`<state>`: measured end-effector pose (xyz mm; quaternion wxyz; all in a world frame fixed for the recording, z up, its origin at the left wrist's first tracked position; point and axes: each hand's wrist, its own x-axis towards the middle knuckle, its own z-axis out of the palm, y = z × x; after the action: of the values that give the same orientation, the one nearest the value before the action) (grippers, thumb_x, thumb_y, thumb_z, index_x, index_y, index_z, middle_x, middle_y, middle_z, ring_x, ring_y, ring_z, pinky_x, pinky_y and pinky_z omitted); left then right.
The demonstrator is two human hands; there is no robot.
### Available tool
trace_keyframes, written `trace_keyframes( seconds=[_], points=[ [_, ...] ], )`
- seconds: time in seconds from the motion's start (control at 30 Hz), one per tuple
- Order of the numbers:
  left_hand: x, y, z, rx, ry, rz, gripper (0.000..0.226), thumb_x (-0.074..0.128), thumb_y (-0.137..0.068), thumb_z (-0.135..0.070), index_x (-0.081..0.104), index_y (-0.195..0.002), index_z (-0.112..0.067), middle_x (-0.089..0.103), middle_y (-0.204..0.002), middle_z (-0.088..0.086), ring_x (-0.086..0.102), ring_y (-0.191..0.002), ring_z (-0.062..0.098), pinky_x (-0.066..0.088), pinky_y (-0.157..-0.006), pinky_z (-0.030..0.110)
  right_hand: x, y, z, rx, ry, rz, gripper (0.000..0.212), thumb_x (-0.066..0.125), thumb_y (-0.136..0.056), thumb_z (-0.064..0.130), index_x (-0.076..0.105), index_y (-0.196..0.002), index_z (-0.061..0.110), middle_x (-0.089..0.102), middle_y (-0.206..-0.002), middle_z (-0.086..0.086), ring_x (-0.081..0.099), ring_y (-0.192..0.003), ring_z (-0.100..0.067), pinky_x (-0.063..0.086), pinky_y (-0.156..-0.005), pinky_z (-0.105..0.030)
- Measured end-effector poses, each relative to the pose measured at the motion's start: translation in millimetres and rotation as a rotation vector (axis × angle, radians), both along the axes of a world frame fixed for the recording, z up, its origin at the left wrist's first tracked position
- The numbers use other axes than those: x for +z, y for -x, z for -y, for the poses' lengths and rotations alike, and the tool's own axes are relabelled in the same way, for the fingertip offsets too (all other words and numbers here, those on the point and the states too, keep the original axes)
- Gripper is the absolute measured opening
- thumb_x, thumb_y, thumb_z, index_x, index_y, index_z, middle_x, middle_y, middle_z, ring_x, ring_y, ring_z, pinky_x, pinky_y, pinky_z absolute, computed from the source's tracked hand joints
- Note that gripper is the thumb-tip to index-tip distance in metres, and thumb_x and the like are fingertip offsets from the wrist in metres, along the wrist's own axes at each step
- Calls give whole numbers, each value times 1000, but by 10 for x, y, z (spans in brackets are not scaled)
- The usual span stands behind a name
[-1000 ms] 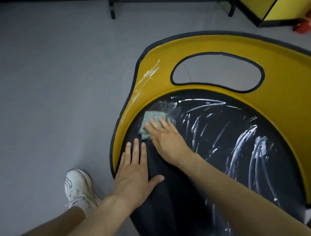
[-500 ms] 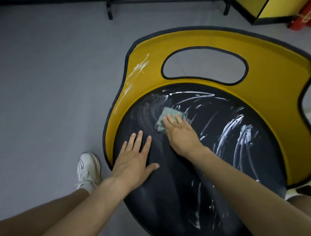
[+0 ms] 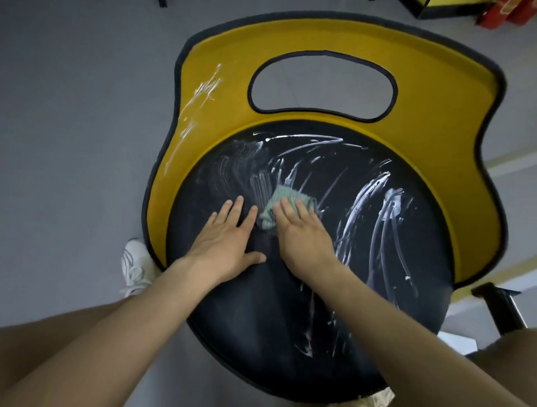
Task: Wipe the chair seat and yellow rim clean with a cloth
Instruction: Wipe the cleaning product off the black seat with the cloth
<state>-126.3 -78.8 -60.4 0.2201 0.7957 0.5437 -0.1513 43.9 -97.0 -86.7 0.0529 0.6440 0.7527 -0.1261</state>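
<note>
Smooth grey floor (image 3: 72, 145) all round. Both hands on round black chair seat (image 3: 290, 319), white-streaked to their right; glossy yellow rim (image 3: 232, 116) beyond the fingertips. Spread flat, left hand (image 3: 223, 247); right hand (image 3: 305, 241) flat too, pressing small ribbed green cloth (image 3: 283, 197), half hidden under fingers. White sneaker (image 3: 135, 267) peeking out left.

A plain grey floor (image 3: 72, 130) fills the left side under soft, even light. At the top right stands a yellow panel (image 3: 436, 5) edged in black, with red things (image 3: 499, 14) just beside it, and a black leg (image 3: 162, 2) shows at the top edge. On the right, pale stripes (image 3: 514, 164) cross the floor near a black metal foot (image 3: 499, 305).
</note>
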Motion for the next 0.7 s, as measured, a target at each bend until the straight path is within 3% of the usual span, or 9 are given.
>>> trace_keyframes(
  seconds=[0.07, 0.17, 0.3, 0.33, 0.43, 0.5, 0.6, 0.7],
  points=[
    [-2, 32, 52, 12, 3, -16, 101, 51, -93, -66, -13, -160, -26, -27, -164, 5, -20, -152, 23, 0, -126, 40, 1, 11, -234, -51, 1, 28, 61, 30, -104, 23, 3, -158, 13, 2, -166, -5, -2, -152, -28, 1, -124, -43],
    [33, 40, 90, 21, 21, -21, 100, 51, -93, -66, -13, -160, -26, -28, -164, 5, -21, -152, 22, 0, -126, 39, -23, 37, 90, -80, 5, -33, 62, 28, -103, 22, 1, -158, 11, 0, -166, -8, -4, -152, -31, 0, -124, -44],
    [140, 9, 2, -3, 65, -58, 103, 57, -91, -64, -10, -160, -27, -26, -165, 5, -19, -153, 22, 0, -126, 39, 29, 30, 918, -16, -40, -92, 62, 26, -92, 20, 34, -151, 5, 35, -157, -14, 30, -145, -36, 28, -117, -50],
    [173, 4, -23, -11, 75, -69, 103, 58, -91, -64, -9, -160, -27, -25, -165, 5, -18, -153, 23, 1, -126, 39, 42, -13, 917, -4, -20, -90, 60, 30, -93, 19, 34, -152, 6, 35, -157, -13, 30, -146, -35, 28, -118, -49],
    [257, -4, -29, -28, 104, -97, 103, 61, -91, -61, -9, -160, -28, -23, -166, 4, -15, -154, 23, 4, -126, 39, 64, -121, 489, 4, 24, -63, 62, 35, -102, 18, 8, -158, 14, 8, -166, -5, 5, -152, -29, 6, -122, -43],
    [295, 8, 14, -21, 95, -108, 103, 61, -91, -60, -8, -160, -28, -21, -166, 4, -13, -154, 23, 5, -126, 40, 54, -103, 102, -49, 30, 16, 64, 30, -103, 19, -1, -158, 15, -3, -166, -4, -4, -152, -30, 0, -124, -44],
    [300, 76, 126, 15, 102, -87, 103, 62, -91, -59, -8, -160, -28, -20, -166, 3, -12, -154, 23, 6, -126, 39, 52, -10, 58, -125, 67, 0, 64, 30, -103, 18, -3, -158, 14, -6, -166, -5, -7, -152, -31, 1, -123, -46],
    [235, 93, 243, 24, 71, -42, 103, 61, -92, -59, -8, -161, -28, -20, -167, 5, -13, -154, 24, 5, -126, 41, 33, 101, 703, -80, 1, -48, 63, 30, -101, 18, 6, -158, 10, 5, -166, -9, 2, -152, -33, 8, -123, -47]
  ],
)
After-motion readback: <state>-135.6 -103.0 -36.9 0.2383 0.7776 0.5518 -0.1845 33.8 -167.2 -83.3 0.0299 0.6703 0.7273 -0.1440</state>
